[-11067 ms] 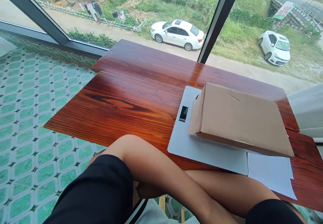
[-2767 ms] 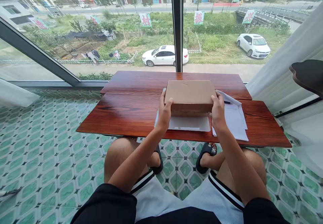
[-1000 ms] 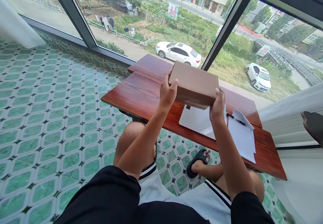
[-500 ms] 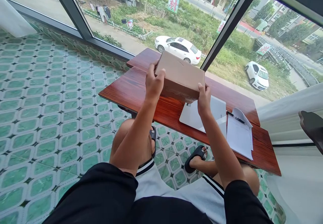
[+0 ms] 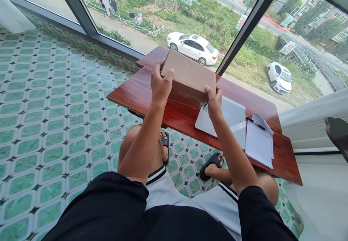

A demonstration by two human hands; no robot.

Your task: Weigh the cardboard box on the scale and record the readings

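A brown cardboard box (image 5: 190,72) is held up between my two hands over the wooden table (image 5: 130,92). My left hand (image 5: 161,83) grips its left end, thumb on the top near the front corner. At the right end my right hand (image 5: 214,99) clasps the box, thumb on the near top edge. Clear tape glints on the side facing me. The fingers beneath and behind the box are hidden. Just below and right of it lies a closed silver laptop (image 5: 231,116), partly covered by my right forearm.
Papers (image 5: 258,143) with a black pen (image 5: 256,123) lie right of the laptop. Large windows (image 5: 152,12) rise behind the table. A white curtain (image 5: 320,125) hangs at the right, beside a dark curved wooden piece (image 5: 337,134). My knees are close to the table's front edge.
Both hands have carried the box slightly to the left, showing more of the laptop. The grip looks the same, and the view has shifted a little.
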